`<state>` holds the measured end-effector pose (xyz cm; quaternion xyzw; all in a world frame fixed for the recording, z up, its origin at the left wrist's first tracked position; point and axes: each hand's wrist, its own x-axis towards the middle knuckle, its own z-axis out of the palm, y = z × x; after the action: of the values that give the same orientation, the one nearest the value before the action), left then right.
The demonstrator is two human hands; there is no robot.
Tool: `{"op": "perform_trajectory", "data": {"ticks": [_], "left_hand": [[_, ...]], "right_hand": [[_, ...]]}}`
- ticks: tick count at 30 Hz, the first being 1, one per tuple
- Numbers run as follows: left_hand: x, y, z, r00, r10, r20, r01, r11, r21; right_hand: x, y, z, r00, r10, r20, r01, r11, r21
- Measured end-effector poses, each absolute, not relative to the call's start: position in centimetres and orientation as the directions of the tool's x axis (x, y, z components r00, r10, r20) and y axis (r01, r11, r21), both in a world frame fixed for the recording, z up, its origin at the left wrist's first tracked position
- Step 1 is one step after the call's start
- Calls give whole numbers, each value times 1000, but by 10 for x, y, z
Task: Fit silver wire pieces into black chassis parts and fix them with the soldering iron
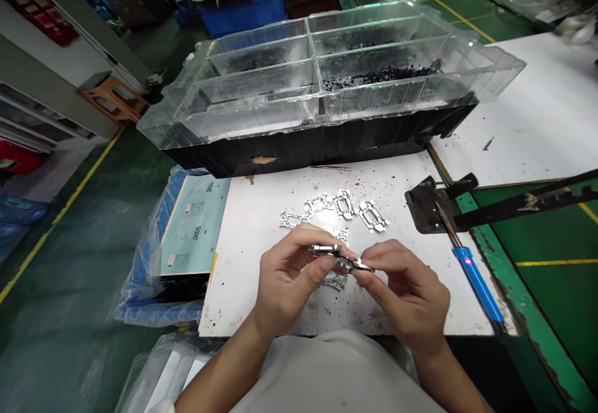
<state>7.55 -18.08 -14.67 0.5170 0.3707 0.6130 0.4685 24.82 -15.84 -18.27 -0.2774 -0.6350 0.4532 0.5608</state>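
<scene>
Your left hand (284,276) and right hand (406,294) meet above the near part of the white worktable (243,294). Left thumb and fingers pinch one end of a shiny metal part (343,263); right thumb and fingertips pinch its other end. Part held clear of the table, between your hands; its finer shape is partly covered by your fingers. To the right, a blue-handled tool (476,282), small light lit, leans on a dark metal holder (427,213). Left of the table: a blue crate (161,310) lined with plastic, pale teal sheet (199,226) on top. Just beyond your hands lie loose silver frames (372,215), some partly hidden. Farther, a clear divided tray (261,125) contains small black pieces (397,75). Far left, an orange stool (119,98).
</scene>
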Motion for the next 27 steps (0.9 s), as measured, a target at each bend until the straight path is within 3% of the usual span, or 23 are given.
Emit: {"op": "perform_trajectory", "data": {"ticks": [12, 27], "left_hand": [[76, -191, -145, -92, 922, 375, -25, -379, 925], [69, -195, -152, -93, 861, 499, -21, -503, 864]], "right_hand": [[247, -156, -184, -216, 824, 523, -130, 507, -852], [239, -163, -187, -219, 771, 598, -85, 595, -799]]}}
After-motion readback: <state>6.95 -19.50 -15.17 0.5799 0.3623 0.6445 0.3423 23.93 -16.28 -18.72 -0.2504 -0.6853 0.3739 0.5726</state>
